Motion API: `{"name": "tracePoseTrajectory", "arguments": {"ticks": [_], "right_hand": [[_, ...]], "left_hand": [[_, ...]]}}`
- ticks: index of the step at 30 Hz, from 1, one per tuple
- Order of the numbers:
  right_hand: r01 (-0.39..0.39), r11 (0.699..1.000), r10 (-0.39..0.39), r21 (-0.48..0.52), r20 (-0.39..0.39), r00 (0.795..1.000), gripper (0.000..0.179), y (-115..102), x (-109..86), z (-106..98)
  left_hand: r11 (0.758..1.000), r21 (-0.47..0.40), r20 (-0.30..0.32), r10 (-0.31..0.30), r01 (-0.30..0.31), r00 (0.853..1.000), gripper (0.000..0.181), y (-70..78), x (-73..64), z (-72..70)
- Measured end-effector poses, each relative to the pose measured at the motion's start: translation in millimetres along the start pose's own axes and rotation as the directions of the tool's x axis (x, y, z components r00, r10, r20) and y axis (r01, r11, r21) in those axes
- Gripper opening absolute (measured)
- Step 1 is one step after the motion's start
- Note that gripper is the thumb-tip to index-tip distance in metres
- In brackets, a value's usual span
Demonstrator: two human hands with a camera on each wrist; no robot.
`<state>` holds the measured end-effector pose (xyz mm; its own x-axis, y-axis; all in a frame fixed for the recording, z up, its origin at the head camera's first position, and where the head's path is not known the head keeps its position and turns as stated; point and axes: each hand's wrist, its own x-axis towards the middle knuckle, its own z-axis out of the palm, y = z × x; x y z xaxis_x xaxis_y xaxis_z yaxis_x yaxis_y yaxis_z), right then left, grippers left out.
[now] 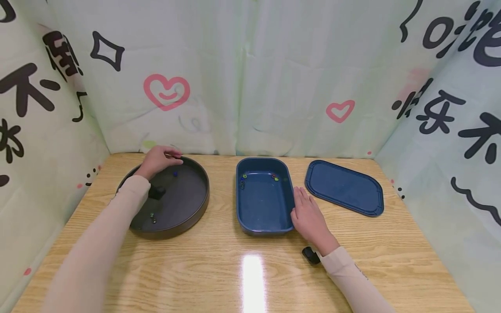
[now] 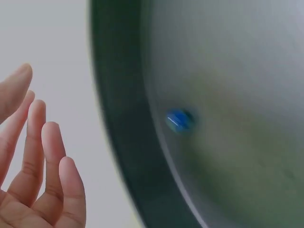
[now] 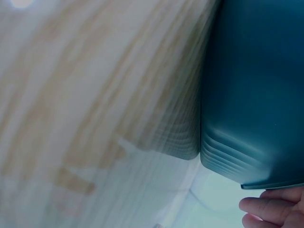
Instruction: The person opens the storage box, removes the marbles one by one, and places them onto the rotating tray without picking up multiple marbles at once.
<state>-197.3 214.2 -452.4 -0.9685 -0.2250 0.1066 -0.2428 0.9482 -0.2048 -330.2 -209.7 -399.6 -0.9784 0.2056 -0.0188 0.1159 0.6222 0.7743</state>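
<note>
My left hand hovers over the far rim of a round dark pan. Its fingers and thumb are bent slightly with a gap between them, and nothing shows in the hand. A blue marble lies inside the pan close to the wall. Small greenish marbles sit near the pan's front. With fingers extended, my right hand rests along the right side of a blue rectangular tub. Yellow-and-red marbles and several others lie inside the tub.
A blue lid lies flat on the wooden table, right of the tub. Behind the table hangs a printed curtain, with more cloth on both sides. Black wrist cameras show under the left wrist and beside the right.
</note>
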Motion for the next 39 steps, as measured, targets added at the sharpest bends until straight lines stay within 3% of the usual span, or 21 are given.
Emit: {"name": "tracePoseTrajectory", "arguments": {"ticks": [10, 18, 22, 28, 34, 39], "right_hand": [[0.003, 1.0, -0.003, -0.002, -0.008, 1.0, 0.056, 0, 0.7, -1], [0.006, 1.0, -0.006, -0.006, -0.01, 1.0, 0.056, 1, 0.6, 1], [0.004, 1.0, -0.004, -0.004, -0.01, 1.0, 0.056, 0, 0.2, 1], [0.002, 1.0, -0.002, -0.001, -0.015, 1.0, 0.056, 0, 0.1, 1], [0.001, 1.0, -0.001, 0.0, -0.017, 1.0, 0.055, 1, -0.2, 1], [0.0, 1.0, 0.0, -0.003, -0.016, 1.0, 0.055, 2, 0.3, 2]], "left_hand": [[0.986, -0.138, -0.028, 0.096, -0.099, 0.995, 0.032, 68.2, 0.4, 27.0], [0.953, -0.212, -0.125, 0.191, -0.214, 0.974, 0.025, 112.1, 3.5, 64.5], [0.933, -0.277, -0.123, 0.202, -0.229, 0.972, 0.022, 129.4, 8.1, 83.8], [0.912, -0.343, -0.092, 0.207, -0.226, 0.974, 0.021, 151.6, 20.4, 113.8], [0.921, -0.279, -0.077, 0.26, -0.271, 0.963, 0.02, 160.8, 34.8, 150.3], [0.934, -0.251, -0.049, 0.251, -0.255, 0.967, 0.02, 161.2, 43.4, 176.4]]}}
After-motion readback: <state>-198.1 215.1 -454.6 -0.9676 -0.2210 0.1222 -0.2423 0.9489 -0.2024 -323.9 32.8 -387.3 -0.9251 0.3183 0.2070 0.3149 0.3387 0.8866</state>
